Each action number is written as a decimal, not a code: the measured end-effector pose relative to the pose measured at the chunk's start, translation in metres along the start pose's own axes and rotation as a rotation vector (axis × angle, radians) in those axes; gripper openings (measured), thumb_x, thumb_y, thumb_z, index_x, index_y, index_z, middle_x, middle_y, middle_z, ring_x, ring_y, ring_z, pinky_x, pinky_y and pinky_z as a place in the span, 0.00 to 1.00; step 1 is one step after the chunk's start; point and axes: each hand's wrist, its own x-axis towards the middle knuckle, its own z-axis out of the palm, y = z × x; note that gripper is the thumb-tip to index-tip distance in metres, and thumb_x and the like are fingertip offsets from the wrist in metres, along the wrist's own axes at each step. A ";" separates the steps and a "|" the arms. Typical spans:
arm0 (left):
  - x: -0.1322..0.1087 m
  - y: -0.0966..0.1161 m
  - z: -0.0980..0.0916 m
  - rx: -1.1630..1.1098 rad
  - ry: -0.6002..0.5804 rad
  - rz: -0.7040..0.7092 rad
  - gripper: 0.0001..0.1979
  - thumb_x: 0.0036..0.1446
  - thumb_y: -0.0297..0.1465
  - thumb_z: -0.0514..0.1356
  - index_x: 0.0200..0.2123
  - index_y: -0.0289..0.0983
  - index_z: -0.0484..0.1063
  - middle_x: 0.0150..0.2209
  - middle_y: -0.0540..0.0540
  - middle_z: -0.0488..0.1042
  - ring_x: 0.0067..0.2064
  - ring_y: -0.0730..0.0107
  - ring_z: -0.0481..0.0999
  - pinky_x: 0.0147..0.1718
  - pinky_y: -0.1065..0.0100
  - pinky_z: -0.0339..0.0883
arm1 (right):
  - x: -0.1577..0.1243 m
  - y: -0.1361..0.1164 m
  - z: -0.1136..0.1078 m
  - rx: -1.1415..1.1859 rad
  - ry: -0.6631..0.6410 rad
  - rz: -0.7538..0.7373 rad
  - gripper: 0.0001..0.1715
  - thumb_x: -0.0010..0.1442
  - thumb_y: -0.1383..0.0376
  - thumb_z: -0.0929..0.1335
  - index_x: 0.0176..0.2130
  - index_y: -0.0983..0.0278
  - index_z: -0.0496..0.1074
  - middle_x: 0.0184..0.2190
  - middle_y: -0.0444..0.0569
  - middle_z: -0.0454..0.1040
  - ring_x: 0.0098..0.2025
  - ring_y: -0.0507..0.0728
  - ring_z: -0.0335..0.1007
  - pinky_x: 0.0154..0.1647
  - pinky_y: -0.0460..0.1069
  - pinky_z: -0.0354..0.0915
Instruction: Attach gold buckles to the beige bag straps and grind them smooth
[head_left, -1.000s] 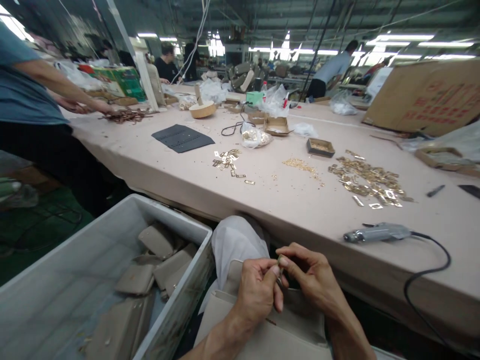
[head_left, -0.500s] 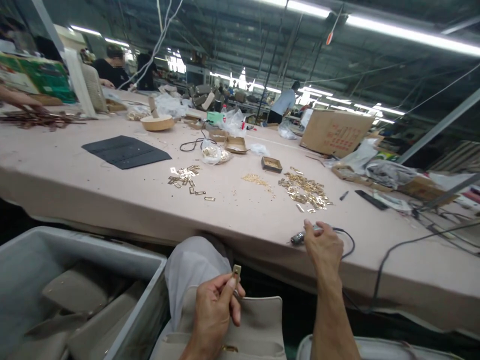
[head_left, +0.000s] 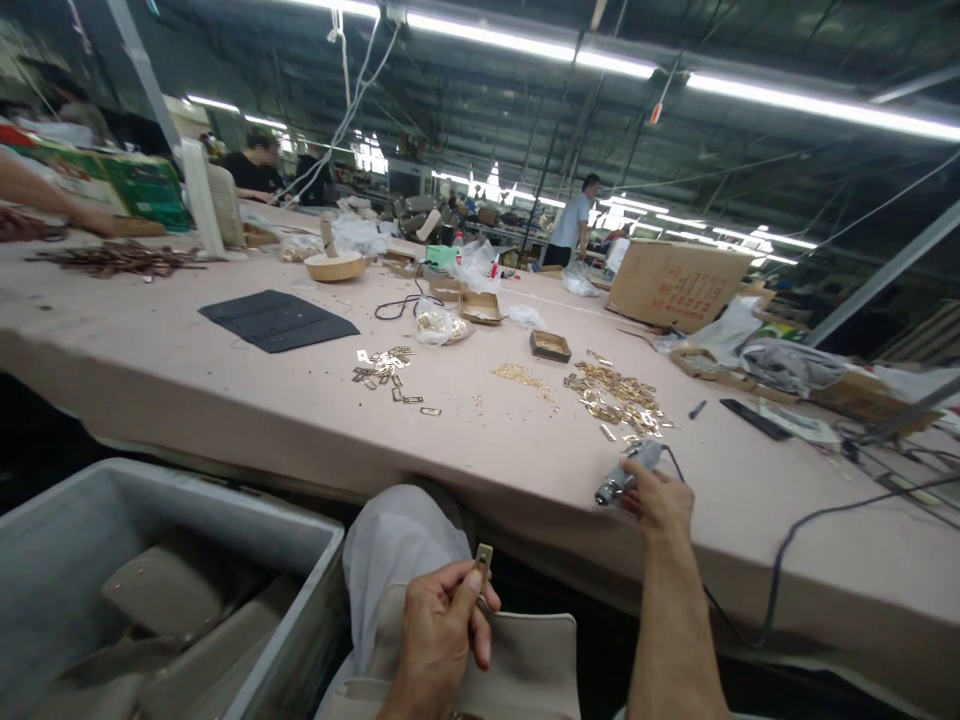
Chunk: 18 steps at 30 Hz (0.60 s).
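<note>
Between thumb and fingers, my left hand (head_left: pixel 442 625) pinches a small gold metal clasp plate (head_left: pixel 484 562) just above the raised edge of a beige bag (head_left: pixel 536 650) on my lap. My right hand (head_left: pixel 660 500) is wrapped around a grey corded electric screwdriver (head_left: pixel 630 472) at the table's front edge, its tip pointing left. Just beyond the tool lies a heap of gold metal fittings (head_left: pixel 619 395). Tiny gold screw-like pieces (head_left: pixel 521 376) are scattered left of that heap, and a group of rectangular metal frames (head_left: pixel 382 368) lies farther left.
A grey bin (head_left: pixel 322 560) with beige bags (head_left: pixel 180 590) stands at my left. On the table (head_left: pixel 300 420) are a black sheet (head_left: pixel 277 320), a small box (head_left: pixel 550 346) and a cardboard carton (head_left: pixel 675 285). The tool's cable (head_left: pixel 780 560) trails right. A co-worker's arm (head_left: pixel 52 190) reaches in at far left.
My right hand has closed around the screwdriver and lifted it off the table, turning it. My left hand still holds the clasp plate. The view has shifted slightly.
</note>
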 end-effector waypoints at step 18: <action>0.007 -0.001 0.001 -0.093 0.045 -0.034 0.27 0.58 0.52 0.64 0.26 0.32 0.76 0.10 0.49 0.66 0.10 0.77 0.58 0.14 0.75 0.44 | -0.003 -0.038 0.127 0.896 -0.439 0.274 0.16 0.58 0.70 0.73 0.35 0.62 0.61 0.27 0.35 0.66 0.18 0.44 0.59 0.24 0.42 0.69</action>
